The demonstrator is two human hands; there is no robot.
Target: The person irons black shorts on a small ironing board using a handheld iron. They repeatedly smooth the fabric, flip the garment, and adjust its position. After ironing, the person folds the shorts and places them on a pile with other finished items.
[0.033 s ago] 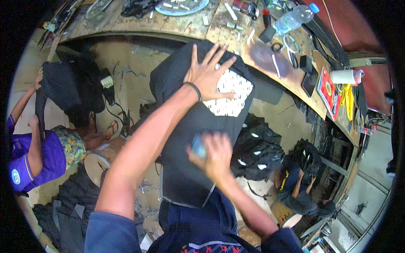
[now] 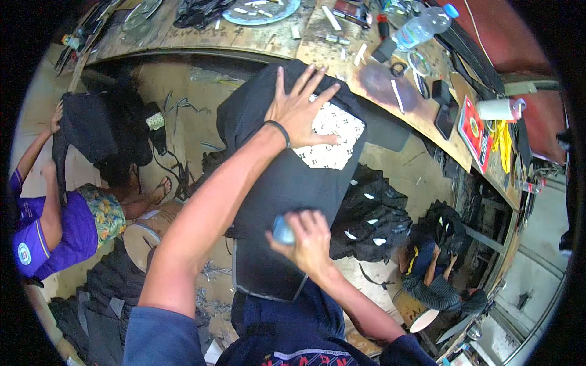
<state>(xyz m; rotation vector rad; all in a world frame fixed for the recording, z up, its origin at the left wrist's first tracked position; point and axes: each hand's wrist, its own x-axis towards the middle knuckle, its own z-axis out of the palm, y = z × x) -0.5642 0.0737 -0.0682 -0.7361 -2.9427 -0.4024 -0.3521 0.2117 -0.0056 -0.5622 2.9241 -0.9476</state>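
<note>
Black cloth (image 2: pixel 278 201) lies stretched over my lap, with a cream patterned patch (image 2: pixel 337 135) on its far part. My left hand (image 2: pixel 299 110) is spread flat over the far end of the cloth, its thumb and palm edge on the patch. Closer to me, my right hand (image 2: pixel 308 241) is closed around a small blue-grey object (image 2: pixel 283 230) on or just above the black cloth. The fingers partly cover this object, and its exact kind cannot be made out.
A wooden bench (image 2: pixel 332 55) curves along the far side, holding a bottle (image 2: pixel 424 28), a round tray (image 2: pixel 261 11) and a phone (image 2: pixel 447 121). Black fabric pieces (image 2: pixel 372 213) lie to the right. One person (image 2: pixel 58 222) works at left, another (image 2: pixel 433 287) at lower right.
My right hand has slid a little toward me over the cloth with the blue-grey object in it. My left hand stays in place on the patch.
</note>
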